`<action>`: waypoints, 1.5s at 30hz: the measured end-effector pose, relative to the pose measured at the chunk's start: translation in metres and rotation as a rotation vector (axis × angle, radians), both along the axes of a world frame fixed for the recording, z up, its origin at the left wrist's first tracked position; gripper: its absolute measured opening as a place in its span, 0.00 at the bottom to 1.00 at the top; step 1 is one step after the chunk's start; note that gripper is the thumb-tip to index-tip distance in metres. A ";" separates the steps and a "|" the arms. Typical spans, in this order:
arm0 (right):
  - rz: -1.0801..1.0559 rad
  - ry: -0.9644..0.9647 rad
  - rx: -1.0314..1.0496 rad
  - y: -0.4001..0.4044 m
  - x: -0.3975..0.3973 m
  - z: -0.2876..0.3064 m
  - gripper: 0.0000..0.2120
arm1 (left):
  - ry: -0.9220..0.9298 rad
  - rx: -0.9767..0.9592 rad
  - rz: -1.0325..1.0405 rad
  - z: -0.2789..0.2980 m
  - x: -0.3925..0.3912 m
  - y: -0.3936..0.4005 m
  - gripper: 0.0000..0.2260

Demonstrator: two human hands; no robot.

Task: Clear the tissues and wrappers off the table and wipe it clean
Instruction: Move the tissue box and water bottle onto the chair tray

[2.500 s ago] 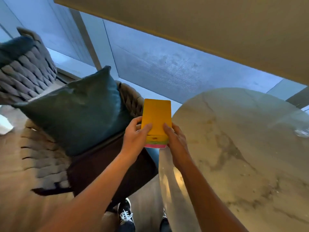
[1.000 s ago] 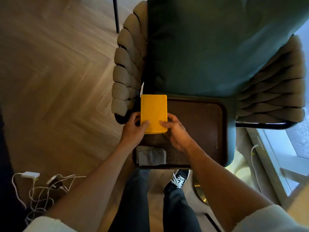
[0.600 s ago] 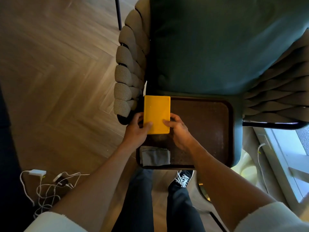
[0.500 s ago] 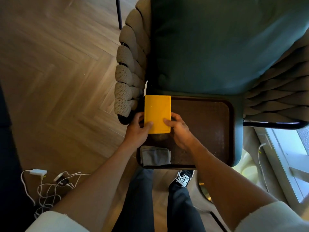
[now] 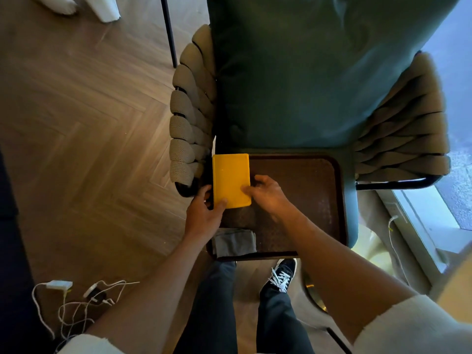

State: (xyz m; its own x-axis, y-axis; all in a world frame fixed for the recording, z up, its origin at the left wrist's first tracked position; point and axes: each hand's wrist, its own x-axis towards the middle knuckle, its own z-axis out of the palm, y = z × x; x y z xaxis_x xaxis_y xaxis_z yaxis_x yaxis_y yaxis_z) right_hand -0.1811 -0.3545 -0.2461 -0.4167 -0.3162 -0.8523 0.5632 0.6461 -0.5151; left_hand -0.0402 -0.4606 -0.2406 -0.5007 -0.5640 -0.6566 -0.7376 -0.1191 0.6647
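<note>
A flat yellow box lies at the left end of a dark brown tray on a chair seat. My left hand grips the box's near left corner, thumb on top. My right hand holds its near right edge with curled fingers. A folded grey cloth sits in the tray's near left corner, just below my left wrist. The table is out of view.
The tray rests on a woven beige chair with a large teal cushion behind it. White cables and a charger lie on the wooden floor at lower left. My legs and a black shoe stand below the tray.
I turned from the marble table to the chair and carried the yellow box down to the tray. In the last half second the box moved slightly left and settled there.
</note>
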 end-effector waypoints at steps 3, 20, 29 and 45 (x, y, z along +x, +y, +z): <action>0.025 0.011 0.017 0.012 0.000 0.021 0.31 | 0.007 0.006 -0.024 0.014 0.007 0.006 0.24; -0.283 0.291 0.031 0.165 0.057 0.172 0.21 | 0.173 -0.050 -0.337 0.128 -0.015 0.087 0.14; -0.825 0.515 0.071 0.287 0.093 0.240 0.15 | 0.403 0.037 -0.788 0.185 -0.079 0.181 0.11; -1.265 0.634 0.246 0.538 0.165 0.263 0.10 | 0.538 0.058 -1.310 0.247 -0.118 0.429 0.10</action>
